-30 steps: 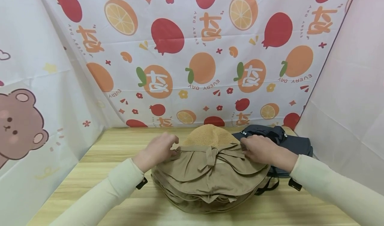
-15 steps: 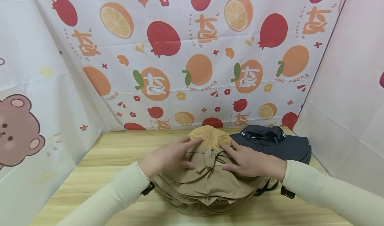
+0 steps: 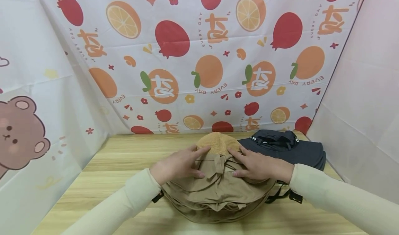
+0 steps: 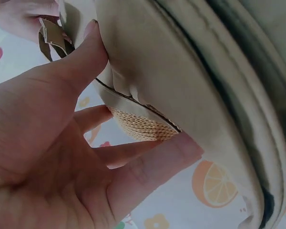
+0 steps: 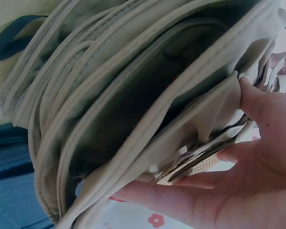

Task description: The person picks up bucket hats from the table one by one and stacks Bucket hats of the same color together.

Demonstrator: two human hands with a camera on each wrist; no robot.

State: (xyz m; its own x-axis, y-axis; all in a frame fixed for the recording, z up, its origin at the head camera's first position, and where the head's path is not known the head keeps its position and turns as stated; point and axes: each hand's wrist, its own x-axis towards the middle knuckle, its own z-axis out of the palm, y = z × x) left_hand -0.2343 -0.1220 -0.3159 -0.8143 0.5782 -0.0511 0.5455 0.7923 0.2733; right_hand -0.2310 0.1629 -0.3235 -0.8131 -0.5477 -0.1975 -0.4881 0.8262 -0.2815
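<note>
A stack of khaki sun hats [image 3: 227, 190] with a woven straw-coloured crown [image 3: 218, 141] stands in the middle of the table, its layered brims hanging toward me. A fabric bow [image 3: 219, 164] sits at the front of the crown. My left hand [image 3: 182, 164] rests on the left side of the top hat, fingers spread and fairly straight, thumb on the khaki cloth. Likewise my right hand [image 3: 258, 164] lies spread on the right side. In the right wrist view several nested brims [image 5: 109, 95] show, with fingertips [image 5: 133, 191] touching the outermost one.
Behind and to the right lie dark navy hats [image 3: 286, 150], with a black strap [image 3: 277, 195] trailing beside the khaki stack. Wood-grain table [image 3: 124, 165] extends to the left. A fruit-print cloth [image 3: 134, 72] hangs behind, with white cloth sides left and right.
Both hands let go of the top hat's brim edges and moved inward onto the crown sides, fingers spreading. Over the last half second they have barely moved.
</note>
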